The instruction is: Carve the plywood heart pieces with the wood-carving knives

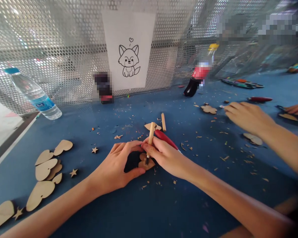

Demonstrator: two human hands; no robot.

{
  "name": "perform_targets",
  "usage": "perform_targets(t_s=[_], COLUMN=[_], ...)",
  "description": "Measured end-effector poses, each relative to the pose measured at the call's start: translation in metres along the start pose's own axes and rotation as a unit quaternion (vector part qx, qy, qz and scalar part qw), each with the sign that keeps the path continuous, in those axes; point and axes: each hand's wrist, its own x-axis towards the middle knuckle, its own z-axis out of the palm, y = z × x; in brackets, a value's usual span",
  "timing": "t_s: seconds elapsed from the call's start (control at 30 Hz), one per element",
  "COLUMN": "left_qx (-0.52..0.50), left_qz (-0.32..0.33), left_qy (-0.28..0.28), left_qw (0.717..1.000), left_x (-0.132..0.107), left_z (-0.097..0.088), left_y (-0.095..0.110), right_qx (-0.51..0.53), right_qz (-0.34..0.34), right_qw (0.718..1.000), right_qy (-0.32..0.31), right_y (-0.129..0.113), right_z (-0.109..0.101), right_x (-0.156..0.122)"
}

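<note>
Bare forearms [52, 208] reach in from the lower edge toward a small plywood cutout [149, 163] lying flat on a blue work table [89, 215], its smooth surface scattered with pale wood shavings [161, 182]. Left hand [116, 165]: half-closed, fingers arched, gripping the cutout's edge beside a dark patch [132, 161] (shadow or object, impossible to tell). Right hand [164, 157]: closed in a pinch around a round wooden carving tool [151, 134], held nearly upright, metal tip on the cutout; a glossy red-handled tool [166, 138] lies against this hand. Left of the hands: flat heart-shaped plywood blanks [45, 169] and small stars [94, 150]. Right: a co-worker's hand [248, 117], fingers slightly spread. Behind: a clear plastic water bottle [34, 96] on its side, a tilted red-labelled bottle [201, 72], and a perforated metal sheet [64, 43] bearing a paper fox drawing [129, 56].
</note>
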Motion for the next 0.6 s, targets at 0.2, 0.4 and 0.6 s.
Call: perform_targets(t_s=[0.2,0.4,0.6], left_qx=[-0.011,-0.007,-0.013], left_qz=[0.006,-0.006,-0.001], left_qy=[-0.004,-0.012,-0.015], left_qw=[1.000,1.000,1.000], left_x=[-0.002,-0.001,0.000], left_z=[0.004,0.005,0.004], left_y=[-0.006,-0.005,-0.003], right_qx=[-0.019,-0.035,0.073], right_qz=[-0.047,-0.105,-0.007], right_qw=[0.998,0.994,0.997], right_qy=[0.034,0.020,-0.009], right_y=[0.000,-0.008,0.000], right_z=[0.000,-0.002,-0.005], right_x=[-0.008,-0.014,0.001])
